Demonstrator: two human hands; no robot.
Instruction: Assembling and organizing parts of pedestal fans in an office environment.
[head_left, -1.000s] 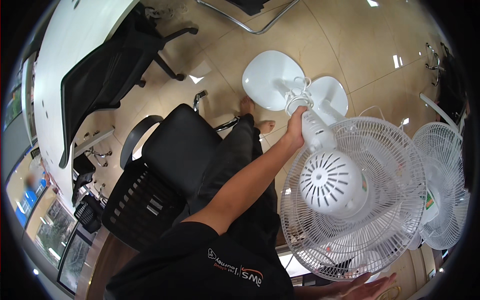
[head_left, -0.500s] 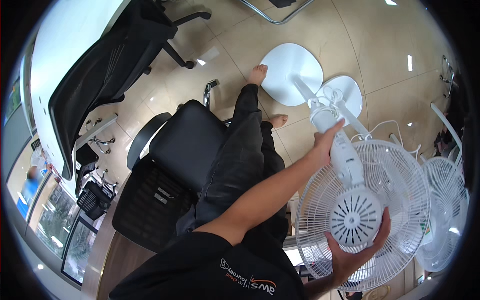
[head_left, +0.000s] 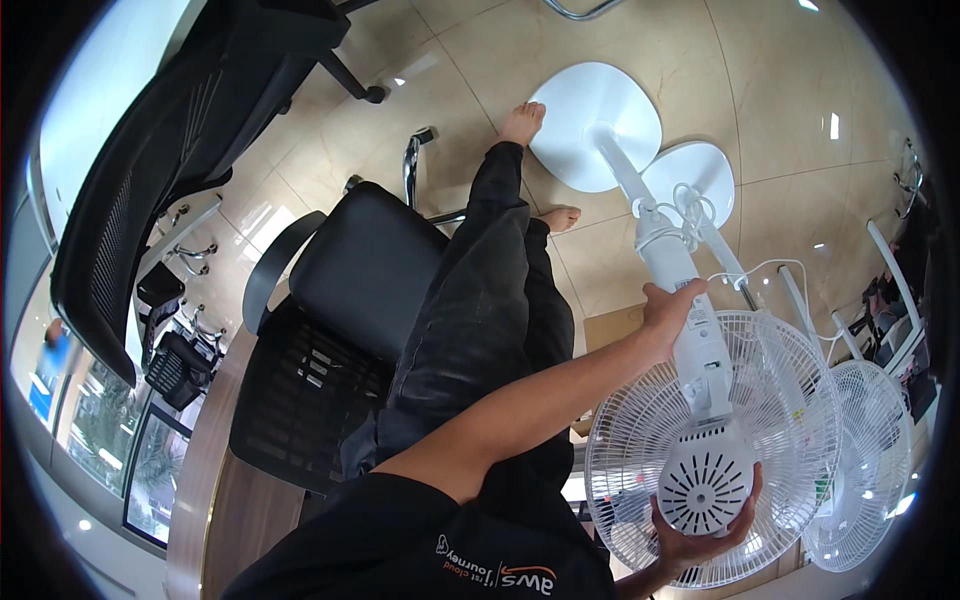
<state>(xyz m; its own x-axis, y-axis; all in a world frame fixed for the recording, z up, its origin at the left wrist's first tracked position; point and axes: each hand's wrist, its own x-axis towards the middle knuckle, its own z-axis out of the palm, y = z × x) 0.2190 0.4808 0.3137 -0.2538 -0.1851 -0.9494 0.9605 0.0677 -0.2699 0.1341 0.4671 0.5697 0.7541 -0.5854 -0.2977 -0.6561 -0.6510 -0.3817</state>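
A white pedestal fan stands with the back of its round motor housing (head_left: 702,490) turned up toward me. My left hand (head_left: 672,318) is closed around the upper part of its stand, just below the motor. With fingers spread around the far edge of the housing, my right hand (head_left: 708,535) holds it from below. The wire fan cage (head_left: 620,440) spreads out behind the housing. A white cord (head_left: 660,233) is looped around the pole, which runs down to a white rounded base (head_left: 600,125) on the floor, beside my bare foot.
A second white base (head_left: 692,180) stands close behind the first, and another fan cage (head_left: 865,460) is at the right. To my left are a black office chair (head_left: 370,250) and a larger black mesh chair (head_left: 170,170). A wooden counter (head_left: 235,510) runs at lower left.
The motor housing has moved down in the view and the fan's neck looks straighter. My right hand has gone down with the housing, and my left hand keeps its hold on the stand.
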